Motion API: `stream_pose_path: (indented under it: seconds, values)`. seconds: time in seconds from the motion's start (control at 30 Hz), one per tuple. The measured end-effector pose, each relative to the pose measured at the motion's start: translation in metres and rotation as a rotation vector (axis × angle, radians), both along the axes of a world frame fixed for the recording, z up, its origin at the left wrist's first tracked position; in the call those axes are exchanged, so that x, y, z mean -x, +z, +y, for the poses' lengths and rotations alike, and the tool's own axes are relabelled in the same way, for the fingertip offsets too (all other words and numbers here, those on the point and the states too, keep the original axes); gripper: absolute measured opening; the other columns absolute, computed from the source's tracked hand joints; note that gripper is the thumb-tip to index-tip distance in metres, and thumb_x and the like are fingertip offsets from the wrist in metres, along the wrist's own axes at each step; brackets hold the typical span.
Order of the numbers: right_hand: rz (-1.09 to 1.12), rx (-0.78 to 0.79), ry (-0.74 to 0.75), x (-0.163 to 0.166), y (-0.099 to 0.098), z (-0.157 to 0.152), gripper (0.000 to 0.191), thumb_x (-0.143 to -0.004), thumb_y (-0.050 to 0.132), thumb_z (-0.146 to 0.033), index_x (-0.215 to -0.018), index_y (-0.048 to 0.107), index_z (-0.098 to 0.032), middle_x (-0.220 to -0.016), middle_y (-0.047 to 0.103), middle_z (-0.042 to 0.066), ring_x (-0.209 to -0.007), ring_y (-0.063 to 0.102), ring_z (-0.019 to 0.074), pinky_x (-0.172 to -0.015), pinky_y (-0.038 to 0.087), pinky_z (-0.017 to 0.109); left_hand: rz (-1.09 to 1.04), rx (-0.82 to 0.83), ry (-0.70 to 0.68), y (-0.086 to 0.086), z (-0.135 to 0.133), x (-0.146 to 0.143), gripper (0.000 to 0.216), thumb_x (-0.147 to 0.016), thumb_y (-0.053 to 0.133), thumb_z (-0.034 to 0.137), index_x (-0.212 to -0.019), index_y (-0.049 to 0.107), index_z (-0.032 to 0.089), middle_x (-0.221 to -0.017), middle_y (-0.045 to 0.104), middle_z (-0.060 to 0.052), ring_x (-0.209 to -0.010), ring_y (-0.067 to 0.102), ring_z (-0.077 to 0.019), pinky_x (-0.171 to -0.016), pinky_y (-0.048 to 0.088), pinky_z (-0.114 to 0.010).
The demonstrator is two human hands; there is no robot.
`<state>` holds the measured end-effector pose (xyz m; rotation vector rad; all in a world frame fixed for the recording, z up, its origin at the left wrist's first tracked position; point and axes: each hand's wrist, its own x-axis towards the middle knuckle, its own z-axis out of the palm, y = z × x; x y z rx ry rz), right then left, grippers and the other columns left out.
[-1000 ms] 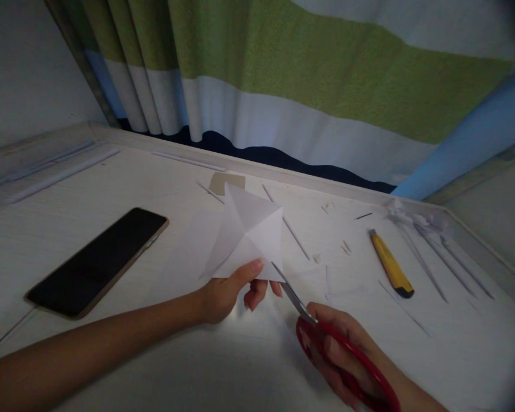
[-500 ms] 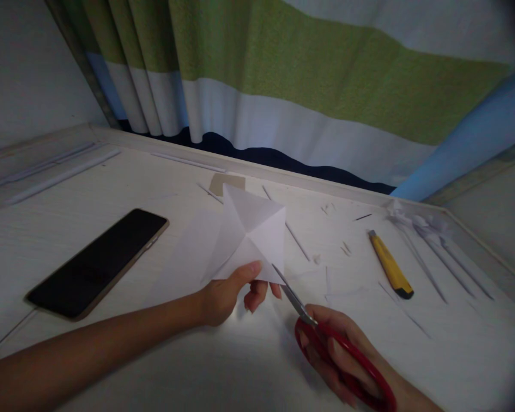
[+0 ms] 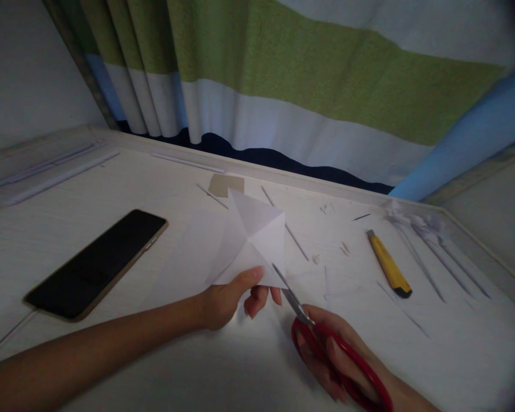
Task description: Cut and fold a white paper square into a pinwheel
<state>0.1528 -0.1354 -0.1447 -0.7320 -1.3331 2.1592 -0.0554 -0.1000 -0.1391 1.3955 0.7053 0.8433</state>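
My left hand [image 3: 234, 297] pinches the lower edge of a folded white paper [image 3: 253, 237], holding it tilted up above the white table [image 3: 124, 355]. My right hand [image 3: 339, 357] grips red-handled scissors [image 3: 326, 343]. The scissor blades [image 3: 285, 286] point up and left and meet the paper's lower right corner, just right of my left thumb. Whether the blades are parted is hard to make out.
A black phone [image 3: 96, 263] lies face up at the left with a cable running off. A yellow utility knife [image 3: 388, 263] lies at the right, next to several rolled paper sticks [image 3: 433, 246]. Thin paper strips and scraps are scattered about. A striped curtain [image 3: 309, 86] hangs behind.
The paper and both hands have shifted slightly lower and to the left; the scissors stay at the paper's lower right corner.
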Motion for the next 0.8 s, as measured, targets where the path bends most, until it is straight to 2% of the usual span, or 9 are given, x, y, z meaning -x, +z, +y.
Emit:
stream_pose_path:
  seconds: [0.27,0.47,0.8]
  values:
    - [-0.01,-0.025,-0.002,-0.0026,-0.0021,-0.0002,0.033,-0.079,0.048,-0.046,-0.085,0.043,-0.014,-0.064,0.042,-0.004,-0.036,0.029,-0.0025,-0.032,0.024,0.009,0.0,0.015,-0.009,0.0016,-0.0007,-0.0003,0.047,-0.087,0.019,0.034,-0.066,0.056,0.012,-0.043,0.04,0.003,-0.048,0.039,-0.0117,-0.058,0.035,-0.025]
    - [-0.033,-0.009,-0.019,0.0015,0.0003,0.0006,0.035,-0.076,0.05,-0.048,-0.082,0.044,-0.014,-0.054,0.038,-0.008,-0.032,0.025,-0.0025,-0.029,0.02,0.009,0.004,0.035,0.01,0.0024,-0.0011,-0.0013,0.047,-0.086,0.02,0.035,-0.065,0.056,0.013,-0.042,0.04,0.003,-0.046,0.039,-0.0117,-0.058,0.035,-0.025]
    - [-0.054,-0.021,-0.034,0.0021,-0.0019,-0.0004,0.034,-0.076,0.051,-0.047,-0.08,0.044,-0.014,-0.049,0.037,-0.009,-0.028,0.026,-0.0021,-0.026,0.019,0.009,0.037,0.046,0.026,0.0007,-0.0002,-0.002,0.049,-0.085,0.02,0.041,-0.063,0.054,0.014,-0.043,0.039,0.002,-0.048,0.038,-0.0124,-0.057,0.035,-0.025]
